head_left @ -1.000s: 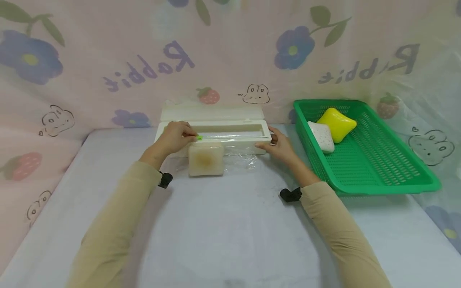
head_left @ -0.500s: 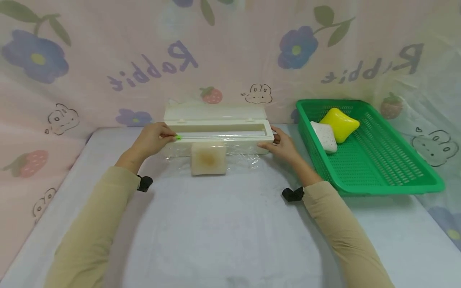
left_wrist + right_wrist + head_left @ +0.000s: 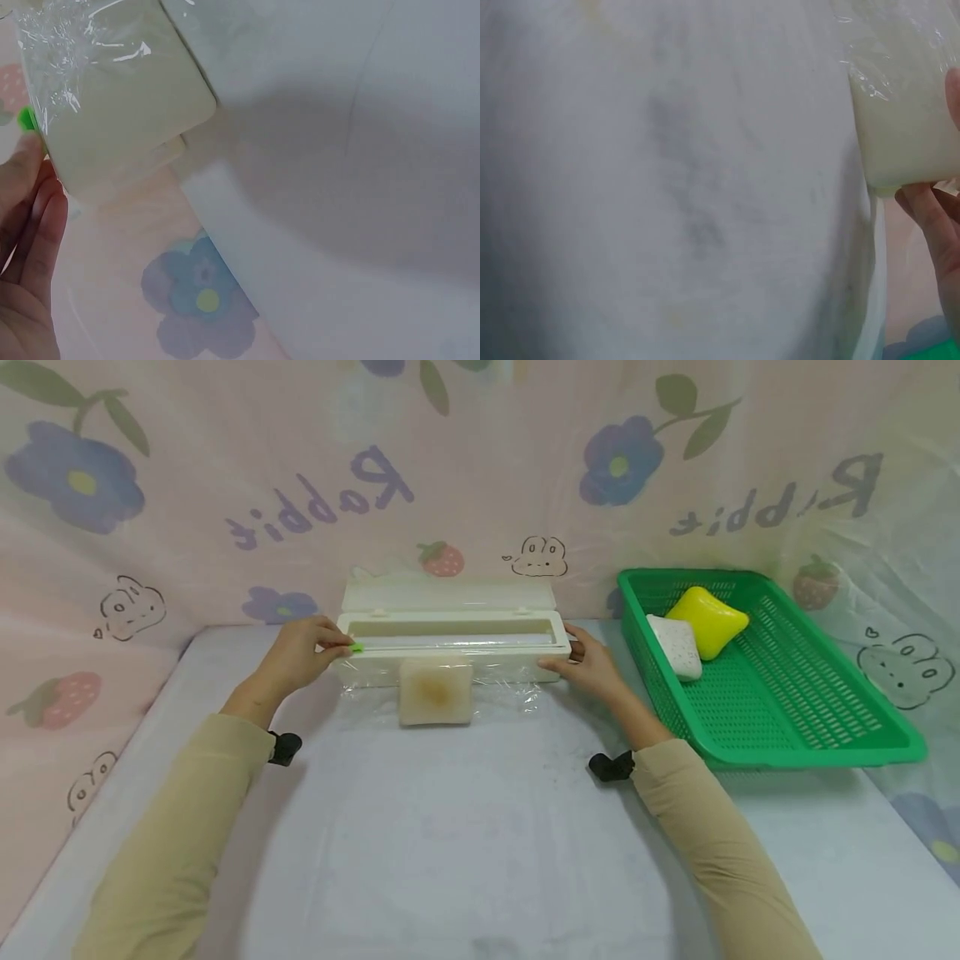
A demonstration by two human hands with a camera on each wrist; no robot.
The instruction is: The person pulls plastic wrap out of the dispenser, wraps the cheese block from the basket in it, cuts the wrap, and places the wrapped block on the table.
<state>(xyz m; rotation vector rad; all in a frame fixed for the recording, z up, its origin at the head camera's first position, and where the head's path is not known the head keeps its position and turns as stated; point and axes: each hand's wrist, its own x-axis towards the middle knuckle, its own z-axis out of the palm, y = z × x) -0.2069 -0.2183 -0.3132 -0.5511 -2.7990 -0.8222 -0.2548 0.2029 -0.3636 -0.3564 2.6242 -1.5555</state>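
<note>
A long white cling film dispenser (image 3: 450,617) stands at the back of the table, its lid (image 3: 450,596) raised. At its left end, my left hand (image 3: 296,653) pinches the small green slide cutter (image 3: 357,647) between thumb and fingers; the cutter also shows in the left wrist view. My right hand (image 3: 588,667) grips the dispenser's right end, thumb on the front and fingers round the side. Clear film (image 3: 513,696) drapes down the front onto the table. With it lies an off-white, toast-shaped block (image 3: 435,692) with a brown patch, close against the dispenser.
On the right stands a green plastic basket (image 3: 810,753). It holds a yellow pillow-shaped thing (image 3: 707,621) and a white speckled block (image 3: 677,647). A patterned curtain (image 3: 465,468) hangs right behind the dispenser. White cloth (image 3: 450,843) covers the table.
My left hand has slid the green cutter leftward along the dispenser's front edge, from near the block to the left end. My right hand keeps its hold at the right end.
</note>
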